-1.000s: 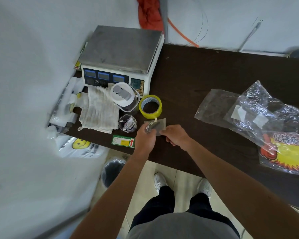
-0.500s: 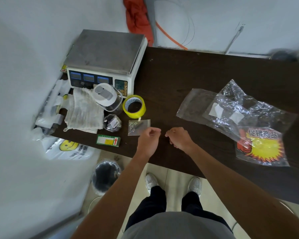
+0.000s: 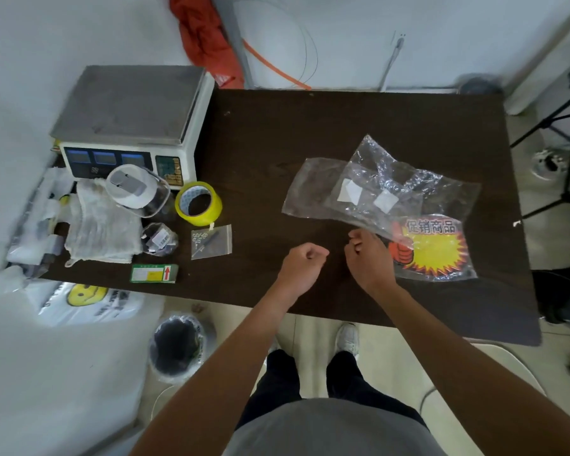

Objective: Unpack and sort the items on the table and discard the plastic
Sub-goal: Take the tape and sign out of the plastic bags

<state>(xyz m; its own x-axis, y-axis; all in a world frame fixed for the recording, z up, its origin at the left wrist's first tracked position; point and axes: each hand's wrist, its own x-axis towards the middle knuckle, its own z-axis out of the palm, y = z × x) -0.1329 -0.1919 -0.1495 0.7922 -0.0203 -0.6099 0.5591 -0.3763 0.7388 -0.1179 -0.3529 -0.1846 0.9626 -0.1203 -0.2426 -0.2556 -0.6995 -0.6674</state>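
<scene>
Having released the small bag [image 3: 211, 241], both hands moved right.

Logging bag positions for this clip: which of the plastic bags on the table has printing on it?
The bag with the yellow starburst and red characters, at the right beside the right hand. The small zip bag and crinkled clear bags are unprinted.

Left hand [image 3: 301, 264] and right hand [image 3: 369, 258] hover loosely curled, seemingly empty.

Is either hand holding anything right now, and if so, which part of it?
Nothing is held. The left hand and right hand are loosely curled above the table, and the small zip bag lies apart from them.
</scene>
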